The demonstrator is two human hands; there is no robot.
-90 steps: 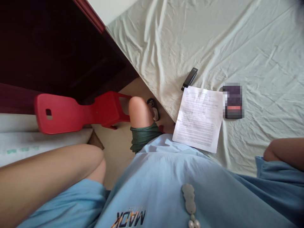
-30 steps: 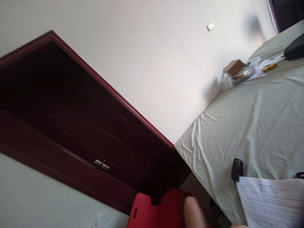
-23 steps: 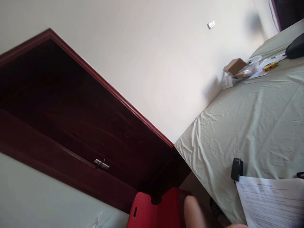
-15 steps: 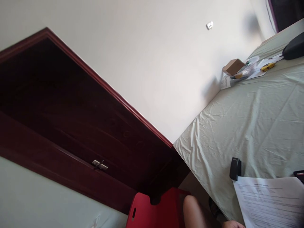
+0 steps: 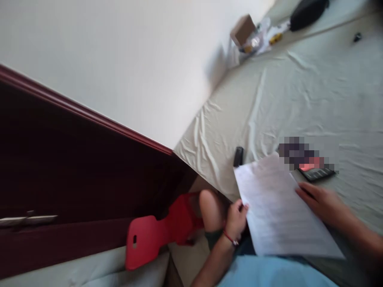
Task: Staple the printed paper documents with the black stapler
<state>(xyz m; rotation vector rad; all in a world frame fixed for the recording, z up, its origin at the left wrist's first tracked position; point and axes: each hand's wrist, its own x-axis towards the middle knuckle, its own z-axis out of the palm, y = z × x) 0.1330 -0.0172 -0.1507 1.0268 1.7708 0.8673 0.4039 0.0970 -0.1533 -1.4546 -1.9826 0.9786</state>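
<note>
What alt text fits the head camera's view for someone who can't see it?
A person's left hand grips the left edge of a white sheet of paper, the right hand at its right edge. A black stapler and pixelated device lie on wrinkled cloth; at left, a red chair.

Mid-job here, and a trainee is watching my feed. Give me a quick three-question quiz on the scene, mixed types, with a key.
1. True or false: the left hand and the right hand are both at edges of the paper sheet.
2. Which wrist wears the red bracelet?
3. Which lies nearest the sheet's far left corner?
A) cardboard box
B) black stapler
C) yellow item

Key: 1. True. 2. The left. 3. B.
</note>
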